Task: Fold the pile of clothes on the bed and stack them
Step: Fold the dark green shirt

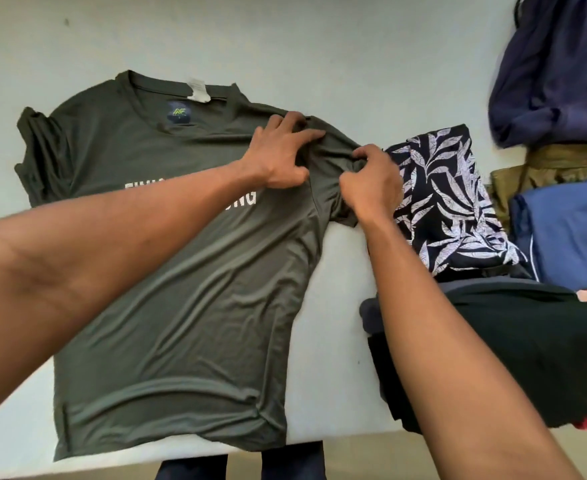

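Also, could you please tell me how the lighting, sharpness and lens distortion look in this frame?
Head view: light is soft and even; the wide lens swells both forearms and bows the near edge of the bed; the olive T-shirt, left hand and right hand are sharp, while the black folded stack smears towards the right border.

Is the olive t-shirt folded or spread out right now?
Spread out: the olive t-shirt lies flat on the bed, collar to hem showing. The right hand pinches one bunched sleeve; the left hand presses the shoulder.
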A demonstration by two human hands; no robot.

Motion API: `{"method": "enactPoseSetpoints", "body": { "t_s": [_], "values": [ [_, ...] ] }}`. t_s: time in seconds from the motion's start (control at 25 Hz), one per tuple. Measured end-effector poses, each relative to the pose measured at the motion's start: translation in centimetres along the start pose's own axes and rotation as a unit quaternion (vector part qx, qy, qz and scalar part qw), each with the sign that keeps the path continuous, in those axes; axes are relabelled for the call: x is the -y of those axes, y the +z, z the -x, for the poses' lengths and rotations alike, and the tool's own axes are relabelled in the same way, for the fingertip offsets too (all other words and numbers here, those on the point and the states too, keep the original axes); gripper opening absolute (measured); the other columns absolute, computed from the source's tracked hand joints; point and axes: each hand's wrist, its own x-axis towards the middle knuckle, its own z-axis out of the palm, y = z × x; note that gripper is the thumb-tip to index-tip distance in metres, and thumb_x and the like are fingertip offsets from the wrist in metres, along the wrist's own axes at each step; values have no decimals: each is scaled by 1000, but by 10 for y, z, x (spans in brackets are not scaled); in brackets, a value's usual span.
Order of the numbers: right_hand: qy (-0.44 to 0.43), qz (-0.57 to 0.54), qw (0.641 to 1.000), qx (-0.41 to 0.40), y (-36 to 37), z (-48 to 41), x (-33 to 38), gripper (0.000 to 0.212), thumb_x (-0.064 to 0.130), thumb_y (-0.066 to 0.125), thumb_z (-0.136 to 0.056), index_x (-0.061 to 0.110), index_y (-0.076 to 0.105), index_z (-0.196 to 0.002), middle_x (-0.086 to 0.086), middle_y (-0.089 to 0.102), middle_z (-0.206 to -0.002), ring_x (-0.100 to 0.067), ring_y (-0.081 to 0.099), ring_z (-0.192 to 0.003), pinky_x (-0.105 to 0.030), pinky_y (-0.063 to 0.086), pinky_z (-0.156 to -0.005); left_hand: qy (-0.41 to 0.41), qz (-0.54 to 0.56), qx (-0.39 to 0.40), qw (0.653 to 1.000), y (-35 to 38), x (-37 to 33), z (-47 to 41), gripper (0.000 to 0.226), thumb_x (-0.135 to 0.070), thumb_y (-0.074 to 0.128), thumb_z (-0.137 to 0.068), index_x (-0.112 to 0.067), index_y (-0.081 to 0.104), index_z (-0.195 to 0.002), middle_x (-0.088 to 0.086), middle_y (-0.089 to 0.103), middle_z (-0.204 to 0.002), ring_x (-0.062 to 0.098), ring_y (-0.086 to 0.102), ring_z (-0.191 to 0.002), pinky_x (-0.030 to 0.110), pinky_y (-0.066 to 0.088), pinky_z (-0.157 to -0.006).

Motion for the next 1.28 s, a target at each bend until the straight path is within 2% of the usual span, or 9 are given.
{"method": "enactPoseSetpoints", "body": {
  "t_s": [0.16,0.36,0.44,0.52,0.64,0.8,0.96,1.08,1.28],
  "values": [
    [47,-82,995,-42,-33,-18,0,35,10,53,-80,26,75,-102,8,74,-96,-18,66,-97,-26,49,-79,-32,10,3,999,-4,-16,-16,69,-49,55,-88,-38,34,-153,5,30,-156,32,29,-139,53,35,-110],
    [57,-108,992,-42,-43,-14,-24,26,9,57,-85,22,76,-98,12,70,-82,-11,65,-85,-26,53,-85,48,22,-16,998,0,-39,-34,59,-38,63,-87,-28,50,-143,11,45,-137,31,48,-119,44,45,-100],
    [57,-117,991,-29,-42,-19,-24,21,25,67,-88,24,74,-108,13,72,-94,-8,64,-89,-27,53,-87,76,53,0,996,1,-48,-43,39,-29,65,-88,-23,63,-127,10,51,-121,26,56,-104,31,44,-87],
    [24,-42,999,21,-38,-20,-21,45,43,74,-83,28,67,-124,8,72,-117,-15,64,-106,-27,48,-89,96,43,-6,994,1,-55,-53,22,-21,61,-88,-18,67,-109,8,56,-109,26,58,-99,30,39,-77],
    [-18,56,998,18,-29,-15,-18,40,30,68,-81,27,69,-121,0,72,-114,-27,64,-110,-33,47,-84,73,85,-72,991,-2,-60,-61,19,-22,57,-89,-17,64,-106,5,60,-104,23,58,-97,29,37,-77],
    [22,-48,999,-6,-32,-13,-22,13,22,61,-83,23,74,-84,12,63,-69,-18,61,-75,-27,43,-65,49,146,-123,980,-12,-58,-54,20,-24,60,-85,-17,65,-103,2,56,-102,14,53,-87,27,41,-77],
    [38,-148,988,4,-38,-20,-25,14,25,70,-82,33,71,-71,18,67,-68,-10,66,-74,-25,49,-66,34,200,-161,966,17,-64,1,23,-40,65,-83,-19,58,-90,-1,56,-85,16,50,-77,33,42,-71],
    [101,-276,956,-14,-37,-30,-27,17,18,71,-73,32,74,-63,15,72,-69,-11,67,-70,-40,60,-78,19,140,-75,987,57,-77,36,46,-56,70,-78,-18,56,-101,3,58,-97,24,54,-89,34,43,-76],
    [136,-330,934,-6,-35,-39,-22,24,5,61,-81,22,76,-72,12,72,-72,-10,62,-66,-26,49,-53,-64,77,-110,989,65,-104,37,28,-31,53,-86,-12,53,-106,12,58,-110,35,55,-102,44,47,-77]
  ]
}}
